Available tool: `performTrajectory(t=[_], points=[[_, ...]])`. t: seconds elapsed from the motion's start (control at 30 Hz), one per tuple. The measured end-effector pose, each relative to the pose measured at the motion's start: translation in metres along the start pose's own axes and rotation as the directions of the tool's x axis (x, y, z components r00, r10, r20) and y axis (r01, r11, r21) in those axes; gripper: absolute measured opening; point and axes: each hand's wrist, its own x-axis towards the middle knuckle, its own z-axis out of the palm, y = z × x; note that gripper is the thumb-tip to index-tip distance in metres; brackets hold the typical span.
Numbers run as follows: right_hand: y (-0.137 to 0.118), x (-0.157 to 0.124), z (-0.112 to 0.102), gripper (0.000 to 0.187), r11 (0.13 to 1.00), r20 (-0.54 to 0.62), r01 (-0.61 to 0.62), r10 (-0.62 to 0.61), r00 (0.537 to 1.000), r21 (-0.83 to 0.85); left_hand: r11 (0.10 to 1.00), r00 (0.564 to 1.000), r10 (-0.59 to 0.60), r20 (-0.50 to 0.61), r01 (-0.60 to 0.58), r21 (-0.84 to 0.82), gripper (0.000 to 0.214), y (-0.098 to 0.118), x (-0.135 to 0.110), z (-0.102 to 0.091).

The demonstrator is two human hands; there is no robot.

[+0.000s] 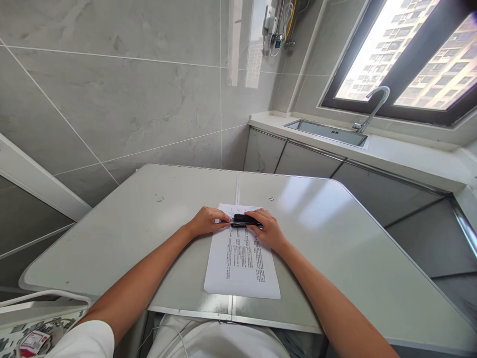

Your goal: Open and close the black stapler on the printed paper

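A black stapler (pixel 244 219) lies across the upper part of a printed sheet of paper (pixel 242 283), on the pale table. My right hand (pixel 269 226) is wrapped round the stapler's right end, thumb below and fingers above. Its upper arm and base show as two dark bars with a gap at the left end. My left hand (pixel 206 221) is closed in a pinch right at that left end. Whatever sits between its fingertips is too small to make out. Both hands rest over the sheet's upper edges.
Small staple-like bits (pixel 271 199) lie beyond my right hand, and more thin bits (pixel 160 198) to the left. The table (pixel 335 258) has a seam down its middle. Behind it stand a tiled wall, a counter (pixel 410 154) with a sink (pixel 328 133), and a window.
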Motion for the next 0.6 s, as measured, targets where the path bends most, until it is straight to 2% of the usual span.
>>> performTrajectory(t=[0.27,0.6], points=[[-0.0005,0.0004,-0.0012,0.031,1.000,-0.025,0.006,-0.006,1.000,0.011,0.994,0.996,-0.083,0.033,0.085,-0.064,0.019,0.0029,0.0020,-0.0019],[-0.0027,0.0012,-0.0021,0.029,0.999,-0.055,0.005,-0.004,0.998,0.033,0.997,0.997,-0.072,0.036,0.072,0.008,0.021,-0.0002,0.0010,-0.0014]])
